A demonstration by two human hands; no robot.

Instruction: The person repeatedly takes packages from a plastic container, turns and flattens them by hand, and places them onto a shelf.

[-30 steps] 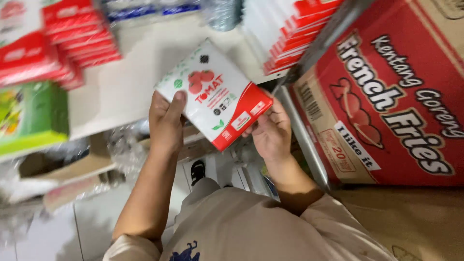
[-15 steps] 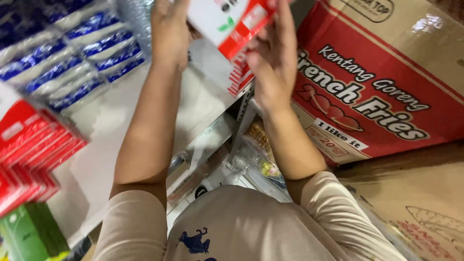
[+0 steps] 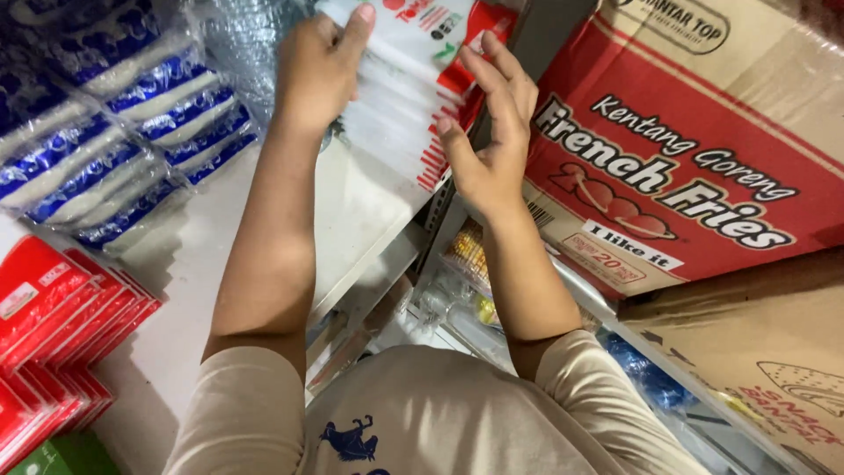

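My left hand (image 3: 318, 69) grips a white and red packet (image 3: 420, 19) at the top edge of the view, thumb on its upper face. The packet lies on top of a stack of like white and red packets (image 3: 396, 119) at the back of a white shelf (image 3: 198, 281). At the stack's right side my right hand (image 3: 489, 132) has its fingers spread, the fingertips touching the packets' red edges. Both forearms reach up from my beige sleeves.
Blue and white packets (image 3: 132, 114) are stacked at the left, red packets (image 3: 61, 317) at the lower left beside a green box (image 3: 61, 456). A big red cardboard box (image 3: 694, 167) fills the right, a brown carton (image 3: 774, 352) below it. A metal upright (image 3: 453, 211) divides them.
Both hands have carried the white and red packet from in front of my chest up and away onto the stack. My right hand has loosened its hold and spread its fingers.
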